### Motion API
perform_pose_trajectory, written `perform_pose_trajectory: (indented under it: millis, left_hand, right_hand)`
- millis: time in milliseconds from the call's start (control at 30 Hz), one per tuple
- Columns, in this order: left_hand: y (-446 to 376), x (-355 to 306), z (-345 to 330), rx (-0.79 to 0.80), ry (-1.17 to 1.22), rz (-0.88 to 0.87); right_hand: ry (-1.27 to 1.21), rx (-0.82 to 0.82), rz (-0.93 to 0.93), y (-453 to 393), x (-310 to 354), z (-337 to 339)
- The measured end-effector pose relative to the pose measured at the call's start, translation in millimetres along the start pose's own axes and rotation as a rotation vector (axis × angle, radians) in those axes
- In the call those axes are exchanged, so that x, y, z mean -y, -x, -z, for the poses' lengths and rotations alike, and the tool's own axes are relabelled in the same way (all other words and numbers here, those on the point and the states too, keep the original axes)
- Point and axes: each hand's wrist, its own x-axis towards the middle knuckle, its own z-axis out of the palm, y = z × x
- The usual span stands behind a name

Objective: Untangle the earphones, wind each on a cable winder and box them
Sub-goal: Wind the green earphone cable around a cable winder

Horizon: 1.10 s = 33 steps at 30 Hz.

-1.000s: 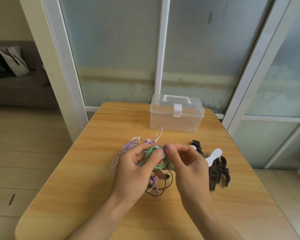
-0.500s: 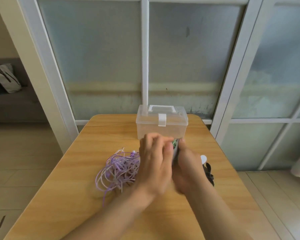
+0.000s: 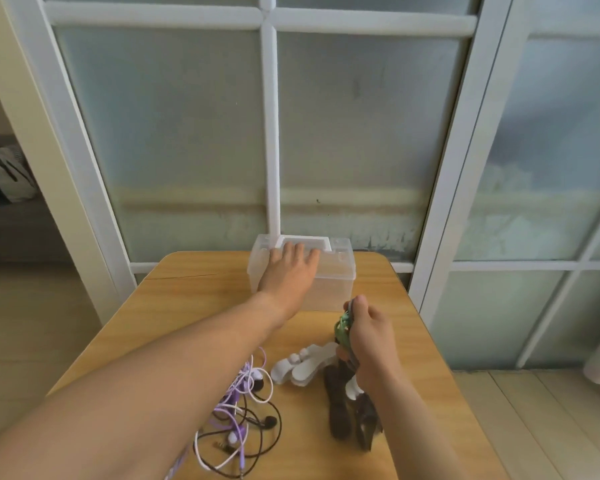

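Green earphones (image 3: 343, 328), wound, sat gripped in the right hand (image 3: 371, 341); left hand (image 3: 290, 268) lay flat on the shut box (image 3: 333, 282), purple tangle (image 3: 236, 403) left.

Single head-worn wide-angle view, no second view to overlap. Camera looks forward and down from person's eye level, over both forearms, toward far edge of wooden bench (image 3: 194, 306). Near bench edge cut off at frame bottom; forearms fill lower foreground, close to lens. Clear box (image 3: 329, 282) at far bench edge sits mid-frame. Frosted glass partition (image 3: 361, 133) fills upper half, its frame lines bowed by lens.
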Motion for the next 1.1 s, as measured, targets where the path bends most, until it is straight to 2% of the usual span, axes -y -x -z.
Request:
perform_pose_trajectory:
  millis: [133,233,367,433,533,667,733,800,900,933,1033,1100]
  left_hand:
    - [-5,-17,21,0.117,-0.147,-0.004]
    - [-6,-24,28,0.178,-0.219,-0.001]
    - [-7,-28,38,0.306,-0.172,0.012]
    - [-6,-18,49,0.31,-0.087,-0.028]
    - [-11,3,69,0.216,0.04,-0.138]
    - [-24,23,109,0.04,-0.132,-0.14]
    - [-35,30,128,-0.007,-0.123,-0.088]
    - [-46,39,140,-0.042,0.005,-0.004]
    - [-65,53,131,-0.124,0.406,0.159]
    - [-68,54,125,-0.147,0.474,0.165]
    - [-62,58,95,-0.213,0.463,0.09]
    - [-43,67,71,-0.333,0.45,0.03]
  right_hand:
    - [0.251,0.016,0.196,6,-2,-3]
    - [0.348,0.041,0.324,10,-4,-6]
    - [0.482,-0.014,0.498,5,-11,-9]
    - [0.547,-0.045,0.546,2,-14,-9]
    - [0.609,-0.067,0.597,-1,-9,-12]
    - [0.807,0.004,0.619,-11,11,-22]
    - [0.984,0.035,0.592,-21,23,-28]
    - [1.132,0.066,0.579,-34,34,-34]
    - [1.235,0.116,0.53,-49,51,-40]
    - [1.257,0.136,0.486,-52,55,-40]
    - [1.334,0.215,0.361,-62,67,-43]
    - [1.392,0.271,0.298,-68,76,-44]
